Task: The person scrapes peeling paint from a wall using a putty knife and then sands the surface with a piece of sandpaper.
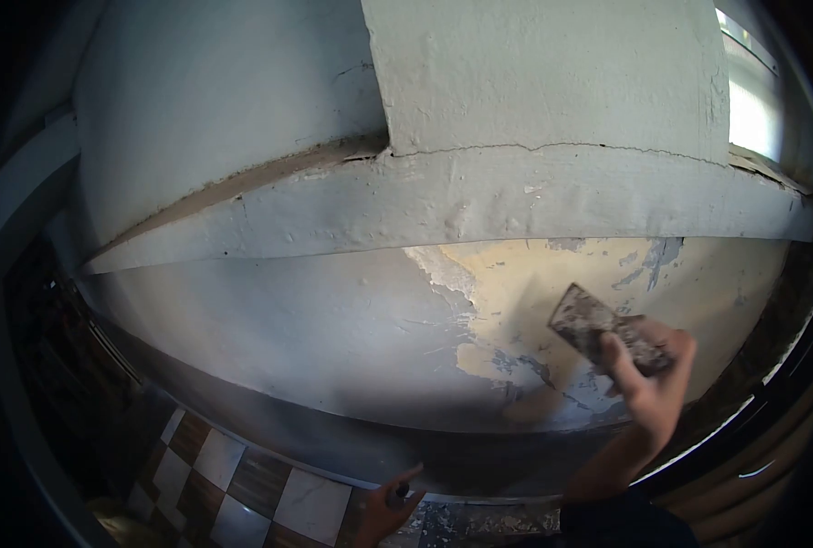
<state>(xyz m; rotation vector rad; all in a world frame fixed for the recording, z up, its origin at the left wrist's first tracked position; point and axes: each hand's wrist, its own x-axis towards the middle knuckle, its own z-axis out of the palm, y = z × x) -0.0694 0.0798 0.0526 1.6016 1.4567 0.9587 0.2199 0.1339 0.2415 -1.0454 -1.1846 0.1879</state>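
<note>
My right hand (648,379) grips a wide, flat scraper (593,320), its blade crusted with dark and pale residue. The blade is raised in front of the lower wall panel, over a yellowish patch (516,283) where the grey-white paint (333,320) has come off. Ragged paint edges border this patch on its left, and grey flecks remain within it. Low in the view, my left hand (390,511) hangs near the dark band at the wall's foot, thumb and finger apart with a dark gap between them.
A ledge (516,196) juts out above the panel, with a crack running along its top. Brown and white checked tiles (260,479) cover the floor at lower left. Paint flakes (516,521) lie below the wall. A bright window (751,100) stands at upper right.
</note>
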